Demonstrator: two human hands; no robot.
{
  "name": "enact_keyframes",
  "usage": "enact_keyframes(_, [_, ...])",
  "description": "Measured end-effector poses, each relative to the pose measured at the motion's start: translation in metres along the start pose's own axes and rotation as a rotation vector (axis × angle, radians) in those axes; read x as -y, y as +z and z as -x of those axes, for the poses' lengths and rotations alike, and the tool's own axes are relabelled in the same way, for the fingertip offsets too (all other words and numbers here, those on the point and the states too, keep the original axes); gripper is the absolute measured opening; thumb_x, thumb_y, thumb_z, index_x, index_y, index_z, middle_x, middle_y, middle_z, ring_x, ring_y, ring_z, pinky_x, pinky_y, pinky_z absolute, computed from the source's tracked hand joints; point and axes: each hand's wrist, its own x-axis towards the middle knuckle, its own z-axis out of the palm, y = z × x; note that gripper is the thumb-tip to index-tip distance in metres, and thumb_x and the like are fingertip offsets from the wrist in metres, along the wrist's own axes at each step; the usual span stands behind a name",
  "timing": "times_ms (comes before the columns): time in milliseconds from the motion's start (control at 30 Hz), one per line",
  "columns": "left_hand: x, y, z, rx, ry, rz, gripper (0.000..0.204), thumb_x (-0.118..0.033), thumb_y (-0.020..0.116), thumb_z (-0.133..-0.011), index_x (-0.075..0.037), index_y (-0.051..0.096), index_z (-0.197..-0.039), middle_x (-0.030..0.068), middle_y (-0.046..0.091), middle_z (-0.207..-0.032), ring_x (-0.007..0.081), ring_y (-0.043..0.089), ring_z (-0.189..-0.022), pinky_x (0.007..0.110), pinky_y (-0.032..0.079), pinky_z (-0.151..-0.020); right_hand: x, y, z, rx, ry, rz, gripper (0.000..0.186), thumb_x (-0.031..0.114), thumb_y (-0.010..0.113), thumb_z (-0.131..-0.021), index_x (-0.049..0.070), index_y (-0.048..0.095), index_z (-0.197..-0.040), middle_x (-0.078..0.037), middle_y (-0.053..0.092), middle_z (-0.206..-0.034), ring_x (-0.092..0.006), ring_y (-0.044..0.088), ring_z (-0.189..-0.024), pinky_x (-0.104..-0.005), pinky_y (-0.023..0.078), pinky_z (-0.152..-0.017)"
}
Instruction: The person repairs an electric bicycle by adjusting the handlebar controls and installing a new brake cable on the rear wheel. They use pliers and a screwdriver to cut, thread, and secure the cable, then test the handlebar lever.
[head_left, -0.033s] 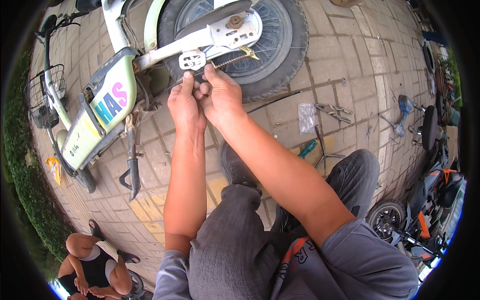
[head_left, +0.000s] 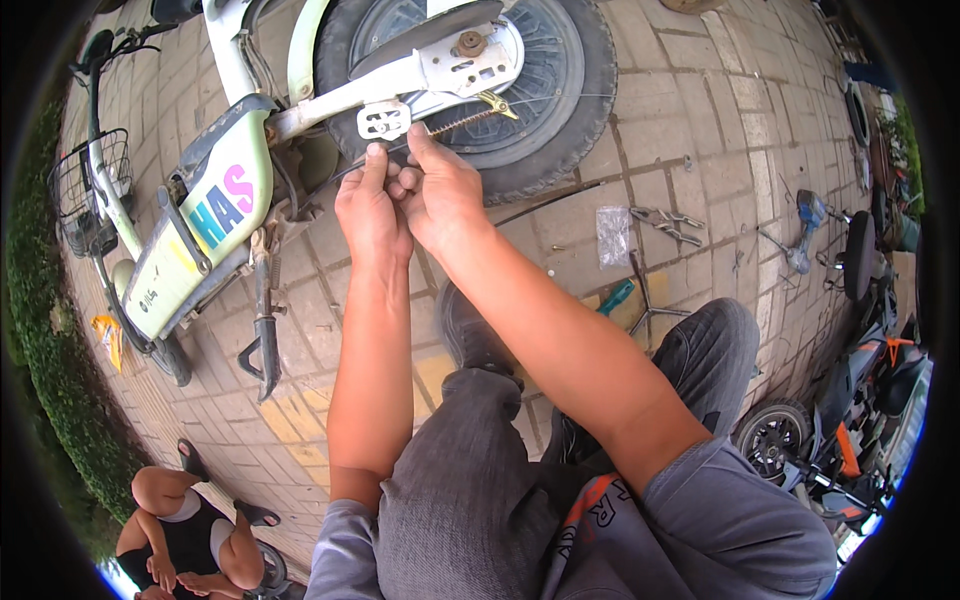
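- Left of both hands is the bike's pale green body [head_left: 215, 215]. It looks heavy and hard, so I guess it will stay put.
- Just left of the fingers, a thin dark cable [head_left: 338, 174] runs in toward them. It looks light and bendy but springy. Pinching close to its end should work best.
- The left hand [head_left: 372, 212] has curled fingers, with its thumb up by the cable. I can't tell if it grips it.
- Just above that thumb is a white metal plate [head_left: 384, 122] with holes. It looks stiff.
- The right hand [head_left: 445, 195] is curled too, right beside the left one. Its fingers hide what may be pinched, so I can't tell.
- Up and right of that thumb is a small spring [head_left: 465, 122]. It looks squashy and maybe greasy; hold it by the sides.
- Past it are a hard gold clip [head_left: 497, 104] and a thin wire [head_left: 556, 97], faint against the wheel [head_left: 572, 148]. The wheel's top is cut off.
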Motion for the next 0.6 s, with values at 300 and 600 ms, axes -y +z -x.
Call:
enact_keyframes(300, [-0.0003,-0.0007,0.0006,0.005,-0.022,-0.004,0.025,-0.014,0.059,-0.093,-0.001,0.051,-0.074,0.0043,0.050,-0.062,0.0127,0.047,-0.053,0.026,0.042,-0.050,-0.0029,0.0014,0.0022,-0.013,-0.024,-0.036,0.011,0.010,0.059,-0.092,0.000,0.057,-0.087,0.000,0.049,-0.066,-0.0098,0.041,-0.050,-0.0259,0.036,-0.046])
enact_keyframes(600, [0.0018,0.0007,-0.0017,-0.051,-0.001,-0.003,0.024,-0.014,0.059,-0.093,0.000,0.050,-0.075,0.0047,0.052,-0.064,0.0122,0.047,-0.054,0.025,0.042,-0.051,-0.0030,0.0034,-0.0007,-0.014,-0.050,-0.018,0.011,0.009,0.059,-0.092,0.000,0.056,-0.085,-0.001,0.050,-0.067,-0.0102,0.042,-0.050,-0.0258,0.037,-0.047])
